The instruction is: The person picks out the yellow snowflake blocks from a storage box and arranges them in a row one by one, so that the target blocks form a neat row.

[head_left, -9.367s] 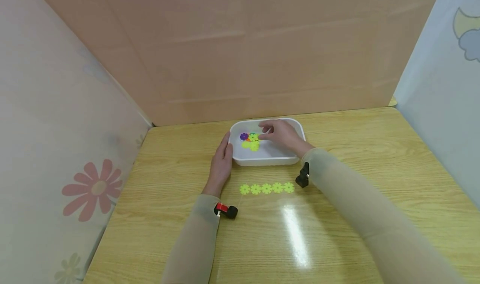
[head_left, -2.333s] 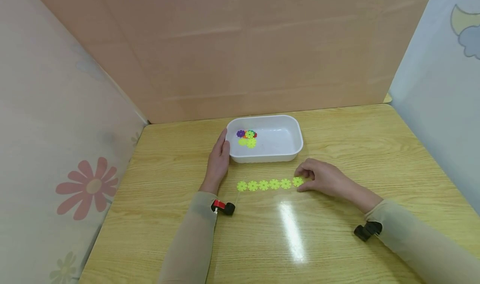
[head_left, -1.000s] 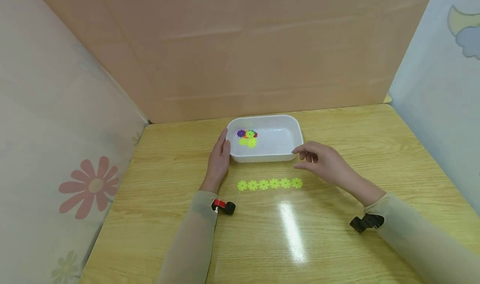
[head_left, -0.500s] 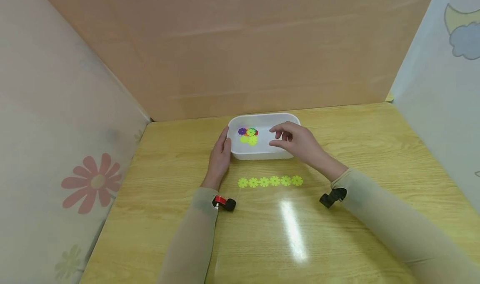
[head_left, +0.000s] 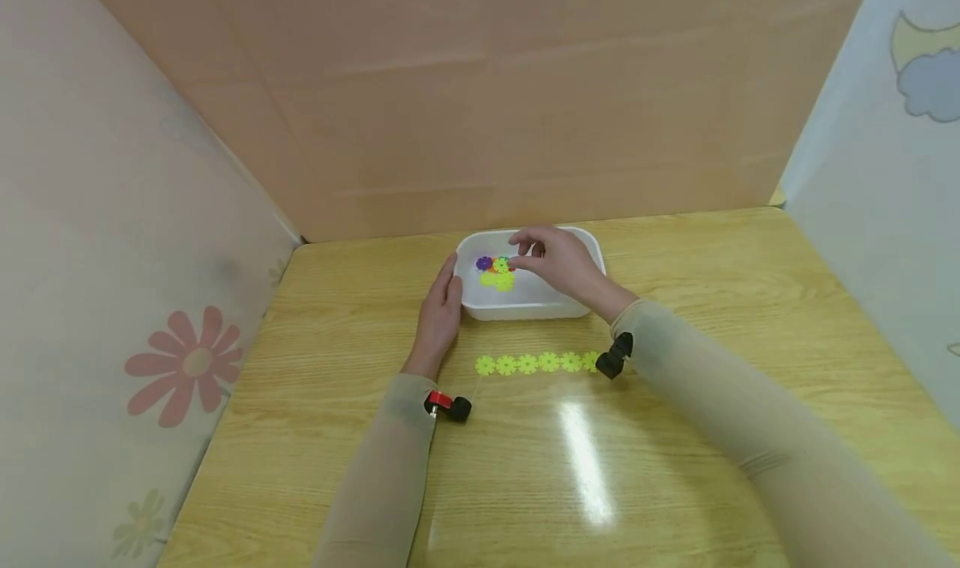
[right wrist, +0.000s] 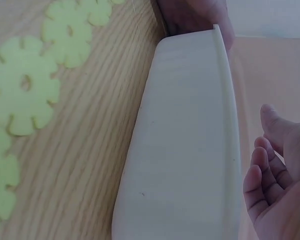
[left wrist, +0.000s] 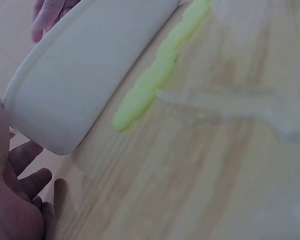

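**Six yellow-green snowflake discs (head_left: pixel 549 361) in a row; right hand (head_left: pixel 564 261) over the tray (head_left: pixel 517 311)**

Right hand: reaches in above the tray floor, fingers loosely bent, gap between thumb and forefinger, grasping nothing visible. Thumb tip right beside the disc pile; contact with it, cannot tell. Right wrist view shows thumb standing apart from the bent fingers.

Left hand (head_left: pixel 438 314): laid along the tray's left end, fingers extended and relaxed, thumb against the near left corner. Touching the wall rather than clenched.

Tray: white, rounded corners, upright on the wood-grain surface (head_left: pixel 337 451), near its far edge. Pile sits in the left half: purple disc (head_left: pixel 483 264), several yellow-green discs (head_left: pixel 506 282), scraps of red, orange and green showing among them.

Row: on the surface, between tray and wearer, apart from the tray. Discs notched, holed at the centre, meeting edge to edge. Black wrist camera (head_left: pixel 613 358) overlaps the right-hand end disc.

Around: tan backdrop (head_left: pixel 517 110) behind; coral flower (head_left: pixel 182 368) printed on the left panel.
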A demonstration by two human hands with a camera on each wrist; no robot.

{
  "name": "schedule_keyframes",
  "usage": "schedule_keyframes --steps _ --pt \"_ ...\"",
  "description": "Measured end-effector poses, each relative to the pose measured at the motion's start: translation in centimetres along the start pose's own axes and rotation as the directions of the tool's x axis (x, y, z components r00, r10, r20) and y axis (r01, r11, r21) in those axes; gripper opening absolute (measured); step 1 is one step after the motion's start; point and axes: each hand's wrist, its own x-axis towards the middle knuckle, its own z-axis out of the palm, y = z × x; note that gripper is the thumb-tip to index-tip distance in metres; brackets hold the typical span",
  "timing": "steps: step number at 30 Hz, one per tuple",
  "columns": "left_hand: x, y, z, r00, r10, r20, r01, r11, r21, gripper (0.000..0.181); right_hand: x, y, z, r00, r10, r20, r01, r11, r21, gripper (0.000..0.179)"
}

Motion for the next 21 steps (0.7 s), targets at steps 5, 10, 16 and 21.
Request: schedule_keyframes --steps 5,10,16,21 --pt "0.1 -0.2 0.1 1.000 0.015 -0.003 -0.015 1.000 -0.002 0.058 1.1 0.4 0.5 0.999 0.040 0.017 -0.040 0.999 0.018 0.036" --pt "0.1 -0.5 0.5 1.000 0.018 -0.001 -0.018 1.000 -0.014 0.057 1.8 1.1 0.9 0.996 0.078 0.042 -0.079 0.997 0.020 0.040" --pt "-0.1 -0.5 0.7 1.000 0.016 0.008 -0.015 1.000 -0.026 0.056 2.5 2.3 1.7 0.992 0.105 0.071 -0.105 0.994 0.001 0.038" --pt "0.1 -0.4 0.9 1.000 0.018 0.005 -0.018 1.000 -0.021 0.055 3.0 3.1 2.3 0.984 0.142 0.111 -0.140 0.990 -0.022 0.038"
